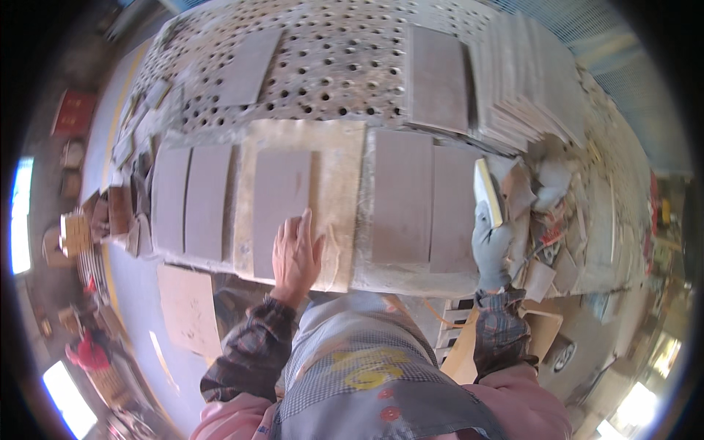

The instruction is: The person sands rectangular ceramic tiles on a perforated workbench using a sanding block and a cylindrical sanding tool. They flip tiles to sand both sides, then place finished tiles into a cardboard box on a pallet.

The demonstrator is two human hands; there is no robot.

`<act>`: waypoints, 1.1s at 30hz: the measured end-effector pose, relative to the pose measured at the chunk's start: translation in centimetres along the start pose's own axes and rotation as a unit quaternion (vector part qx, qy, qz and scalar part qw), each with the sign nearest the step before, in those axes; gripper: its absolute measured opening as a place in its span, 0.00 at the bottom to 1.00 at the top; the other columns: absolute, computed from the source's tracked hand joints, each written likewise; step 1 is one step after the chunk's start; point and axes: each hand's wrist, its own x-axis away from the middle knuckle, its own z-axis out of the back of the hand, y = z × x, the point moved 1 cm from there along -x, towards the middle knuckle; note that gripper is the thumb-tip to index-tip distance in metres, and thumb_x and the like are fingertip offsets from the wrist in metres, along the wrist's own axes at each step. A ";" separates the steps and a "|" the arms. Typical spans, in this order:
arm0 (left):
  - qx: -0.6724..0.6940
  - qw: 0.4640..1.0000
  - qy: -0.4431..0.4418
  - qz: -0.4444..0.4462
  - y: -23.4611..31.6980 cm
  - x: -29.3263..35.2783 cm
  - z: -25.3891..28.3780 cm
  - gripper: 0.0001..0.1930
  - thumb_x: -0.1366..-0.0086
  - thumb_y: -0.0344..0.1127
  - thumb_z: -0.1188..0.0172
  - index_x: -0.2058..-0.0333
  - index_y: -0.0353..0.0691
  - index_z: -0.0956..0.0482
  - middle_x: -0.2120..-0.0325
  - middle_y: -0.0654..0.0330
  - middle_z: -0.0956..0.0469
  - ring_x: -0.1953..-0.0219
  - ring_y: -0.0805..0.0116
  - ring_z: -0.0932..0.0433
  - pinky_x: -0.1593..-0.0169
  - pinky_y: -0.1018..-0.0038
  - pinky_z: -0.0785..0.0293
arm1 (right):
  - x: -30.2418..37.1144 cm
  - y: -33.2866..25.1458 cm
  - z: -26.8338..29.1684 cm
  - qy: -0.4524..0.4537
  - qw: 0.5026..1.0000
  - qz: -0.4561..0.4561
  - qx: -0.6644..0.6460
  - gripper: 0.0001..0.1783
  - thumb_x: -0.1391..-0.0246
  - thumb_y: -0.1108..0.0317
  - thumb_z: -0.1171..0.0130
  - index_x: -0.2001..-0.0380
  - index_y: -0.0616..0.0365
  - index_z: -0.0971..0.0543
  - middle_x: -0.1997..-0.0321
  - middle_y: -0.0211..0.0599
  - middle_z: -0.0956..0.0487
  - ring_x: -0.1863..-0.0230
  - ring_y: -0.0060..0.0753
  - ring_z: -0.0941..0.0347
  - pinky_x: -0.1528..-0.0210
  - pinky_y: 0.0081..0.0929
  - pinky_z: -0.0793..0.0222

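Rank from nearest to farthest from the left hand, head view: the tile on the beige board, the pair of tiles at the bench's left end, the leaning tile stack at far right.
1. Tile on the beige board: under the left hand.
2. Pair of tiles: left of it.
3. Leaning tile stack: far upper right.

Dark plaid sleeves, pink cuffs; checked grey apron, yellow-red print; right hand (pixel 490 246) in grey glove, left hand (pixel 295 257) bare.

The lower end of the middle tile (pixel 280 213) is covered by the left hand (pixel 295 257). The block (pixel 488 192) gripped by the gloved right hand (pixel 490 249) is seen edge-on. The debris pile (pixel 546 227) is blurred.
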 end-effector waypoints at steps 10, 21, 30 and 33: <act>-0.087 0.989 -0.115 0.013 -5.4 -5.9 0.7 0.33 0.25 0.50 0.43 0.26 0.48 0.38 0.67 0.53 0.15 0.68 0.51 0.15 0.68 0.56 0.23 | 3.6 -10.2 -7.7 -0.078 0.983 0.071 -0.149 0.21 0.33 0.69 0.42 0.41 0.67 0.21 0.52 0.49 0.17 0.56 0.47 0.18 0.55 0.37 0.23; -0.024 0.983 -0.183 -0.002 -5.4 -6.5 2.4 0.31 0.25 0.49 0.43 0.29 0.46 0.34 0.71 0.56 0.16 0.66 0.53 0.16 0.67 0.55 0.23 | 7.2 -16.0 -11.3 -0.070 0.861 -0.332 -0.378 0.26 0.25 0.55 0.45 0.37 0.64 0.25 0.42 0.43 0.20 0.43 0.31 0.22 0.42 0.34 0.23; 0.130 0.980 0.059 0.138 -10.3 1.1 3.0 0.26 0.29 0.41 0.37 0.41 0.28 0.27 0.46 0.41 0.23 0.46 0.47 0.22 0.45 0.56 0.24 | 5.7 -14.4 -16.5 -0.267 0.638 -0.464 -0.554 0.30 0.25 0.46 0.48 0.36 0.60 0.25 0.36 0.37 0.23 0.37 0.32 0.23 0.36 0.32 0.24; 0.227 0.934 0.056 0.270 -11.6 -0.7 2.5 0.27 0.32 0.43 0.37 0.43 0.26 0.25 0.56 0.42 0.17 0.50 0.49 0.17 0.47 0.59 0.22 | 6.3 -13.5 -19.0 -0.295 0.627 -0.460 -0.555 0.32 0.24 0.50 0.50 0.31 0.64 0.30 0.32 0.40 0.25 0.32 0.33 0.28 0.28 0.32 0.32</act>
